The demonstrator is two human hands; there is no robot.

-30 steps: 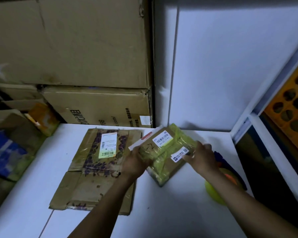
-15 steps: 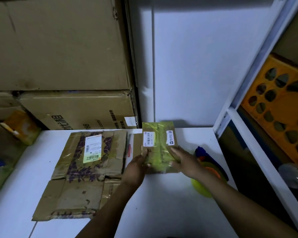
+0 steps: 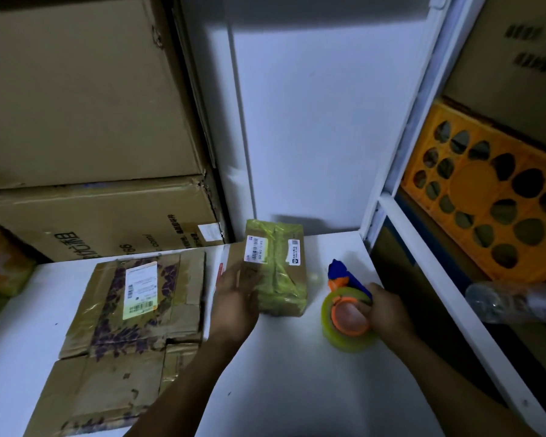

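- Parcel [image 3: 276, 266], wrapped in yellow-green tape with two white labels on top, lies on the white table [image 3: 297, 389] close to the back wall.
- Your left hand [image 3: 237, 298] rests against its near left side, fingers fairly straight and laid on the wrapping, not curled round it.
- Your right hand [image 3: 390, 313] is to the right of the parcel, fingers wrapped round the tape dispenser [image 3: 347, 316], whose yellowish roll sits on the table.
- Parcel and dispenser are near each other but not touching.
- A flattened cardboard box [image 3: 123, 326] lies left of your left hand, with stacked cartons [image 3: 92, 105] behind it.
- An orange crate [image 3: 492, 197] and a plastic bottle [image 3: 514, 302] sit on the shelves to your right.
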